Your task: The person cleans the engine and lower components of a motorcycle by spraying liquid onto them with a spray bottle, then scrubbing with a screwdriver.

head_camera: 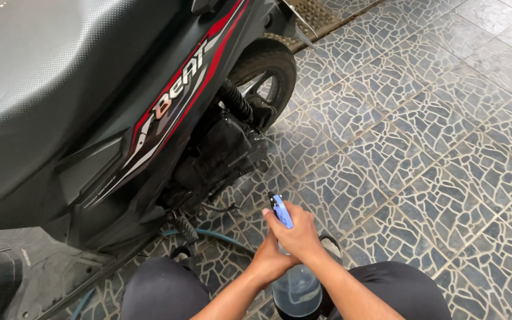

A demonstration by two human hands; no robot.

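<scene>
The right hand [296, 232] was closed around the blue trigger head [280, 210] of a clear spray bottle [296, 290], the forefinger stretched forward along the top of the trigger and the nozzle pointed toward the lower engine area of the scooter [120, 118]. The left hand [269, 259] was wrapped around the neck of the same bottle just beneath the right, its fingers curled shut on the plastic and partly hidden by the right wrist. The bottle stood upright between the person's knees, low in the middle of the view — its rounded body showed a little liquid through the clear wall.

The scooter was black with red and grey striping on its side panel, a textured black seat [37, 59] filling the upper left. Its rear wheel [266, 77] stood on the floor toward the top, with the coiled shock absorber [234, 99] and the dark, wet-looking engine casing [220, 154] just beside it. A teal hose [217, 234] ran along the ground under the scooter — passing near the foot peg [183, 227] and behind the person's left knee. The floor [422, 130] was grey-blue tiles with a crazed stone pattern.
</scene>
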